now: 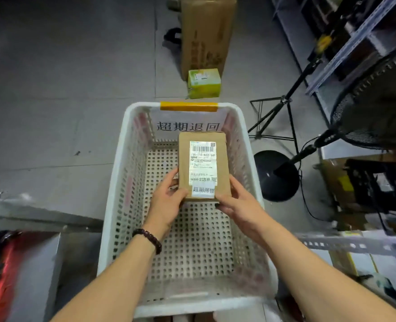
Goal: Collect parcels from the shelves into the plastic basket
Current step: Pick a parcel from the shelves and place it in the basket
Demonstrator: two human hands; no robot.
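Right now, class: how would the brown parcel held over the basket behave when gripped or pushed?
Probably stiff: the brown parcel shows straight edges. Likely light, since the left hand and right hand grip only its near end. Flat and boxy, it should slide in the basket, not roll.

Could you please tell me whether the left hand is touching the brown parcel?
Touching. In the head view the left hand grips the brown parcel, thumb on its labelled top, fingers against its side.

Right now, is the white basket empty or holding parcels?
Empty: the basket shows a bare perforated floor; the only parcel is held over it by the left hand and right hand.
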